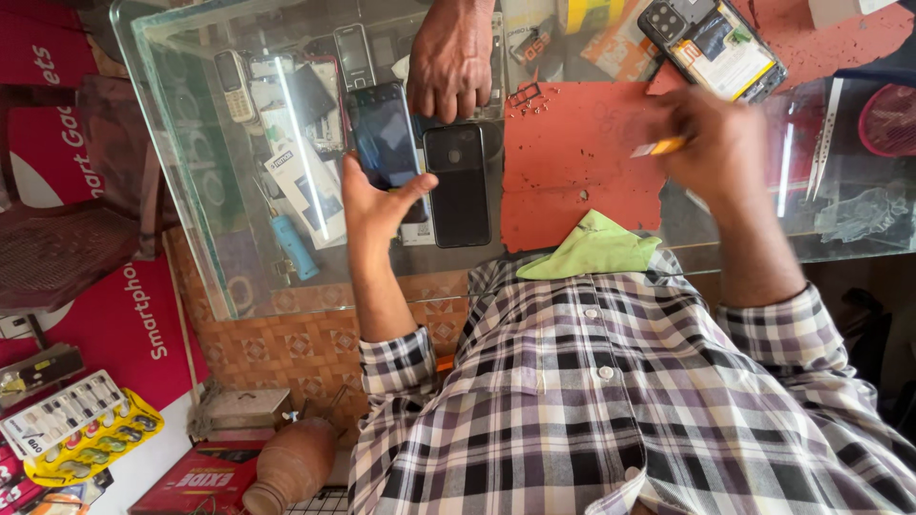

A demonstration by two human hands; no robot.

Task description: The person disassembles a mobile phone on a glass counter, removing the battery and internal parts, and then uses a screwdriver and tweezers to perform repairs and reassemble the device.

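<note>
**Phone in one hand, small tool in the other, over a glass counter**

A checked shirt (611,401) fills the near edge of the view, with a green cloth (592,250) lying just beyond it at the counter's rim. The left hand (374,205) is raised over the glass counter (191,162), its fingers and thumb closed around the lower end of a dark smartphone (384,133), which stands tilted with its glossy face up. The right hand (716,143) is blurred; its fingers pinch a small yellow-orange tool (658,147) above the red mat (572,162).

Flat on the glass just beside the held phone lies a black phone (458,183), back upward. Another person's hand (450,59) rests on the counter from the far side, fingers curled down, touching the top of that black phone.

At the far right an opened phone (718,48) lies with its insides exposed. Judging from this, the held phone looks closed and whole, so any work on it seems barely begun, while the opened one remains unassembled.
</note>
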